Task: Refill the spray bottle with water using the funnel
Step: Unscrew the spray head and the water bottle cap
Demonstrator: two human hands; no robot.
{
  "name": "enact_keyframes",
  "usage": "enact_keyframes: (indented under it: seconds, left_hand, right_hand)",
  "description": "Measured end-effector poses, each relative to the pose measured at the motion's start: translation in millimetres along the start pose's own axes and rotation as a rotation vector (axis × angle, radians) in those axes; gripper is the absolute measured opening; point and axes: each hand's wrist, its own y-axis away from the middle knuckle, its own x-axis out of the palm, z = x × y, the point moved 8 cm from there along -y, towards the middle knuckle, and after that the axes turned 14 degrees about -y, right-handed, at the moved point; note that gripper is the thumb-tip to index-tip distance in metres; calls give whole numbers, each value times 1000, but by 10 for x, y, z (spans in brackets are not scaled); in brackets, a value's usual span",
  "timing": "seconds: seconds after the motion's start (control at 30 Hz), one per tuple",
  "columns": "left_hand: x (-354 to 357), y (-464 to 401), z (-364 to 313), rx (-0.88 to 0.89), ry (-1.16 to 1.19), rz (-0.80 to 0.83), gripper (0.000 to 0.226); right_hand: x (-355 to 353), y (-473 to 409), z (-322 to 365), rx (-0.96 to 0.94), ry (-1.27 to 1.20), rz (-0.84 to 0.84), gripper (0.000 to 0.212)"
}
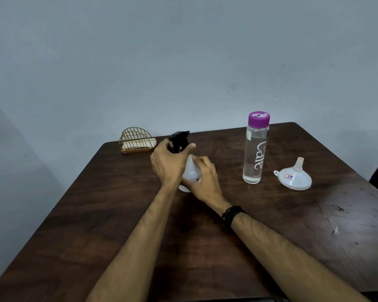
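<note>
**Desk:** What do you see at centre frame?

**Operator:** I see the translucent white plastic spray bottle [189,171] with its black trigger head [180,139] upright on the dark brown wooden table [96,214]. The left hand [168,163] curls around the trigger head; the right hand [202,179] grips the bottle's body.

**Desk:** And to the right?

**Operator:** I see a clear, purple-capped water bottle [254,153], capped and upright. Further right, the white plastic funnel [295,176] lies mouth-down, spout up. A gold wire holder [136,140] sits at centre left.
</note>
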Motion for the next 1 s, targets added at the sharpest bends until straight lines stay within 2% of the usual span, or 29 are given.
enact_keyframes:
  seconds: [0.07, 0.13, 0.2, 0.27, 0.33, 0.4, 0.43, 0.5, 0.6, 0.7, 0.83, 1.0]
  left_hand:
    - [35, 75, -12, 27, 97, 59, 51]
    - [-15, 136, 65, 2, 218, 38, 56]
    - [-71, 126, 268, -119, 367, -28, 58]
    - [-22, 19, 425, -248, 435, 20, 43]
    - [173, -108, 413, -239, 413, 297, 26]
    - [377, -97, 291, -118, 375, 630, 30]
    - [444, -82, 254, -78, 383, 737, 32]
    - [486, -79, 232, -38, 413, 804, 30]
    - [485, -85, 275, -20, 493, 757, 24]
    - [480, -78, 333, -50, 569, 640, 26]
    - [458, -69, 320, -114, 597, 501, 14]
    - [451, -101, 309, -178, 559, 427, 41]
  right_hand:
    - [-11, -5, 8, 0, 1, 10, 92]
    - [-26, -15, 9, -13, -7, 1, 86]
    - [-29, -11, 18, -41, 3, -16, 81]
    - [-34, -2, 41, -67, 12, -27, 77]
    - [-46, 5, 53, -76, 24, -27, 76]
    - [-47, 5, 48, -75, 32, -18, 75]
    - [-50, 0, 47, -72, 32, -16, 74]
    - [-49, -9, 32, -64, 31, -18, 73]
    - [-47, -16, 8, -54, 25, -22, 75]
    - [-41, -24, -2, -48, 37, -15, 71]
    - [-62, -25, -2, -52, 27, -43, 73]
    - [-28, -13, -10, -24, 59, -17, 80]
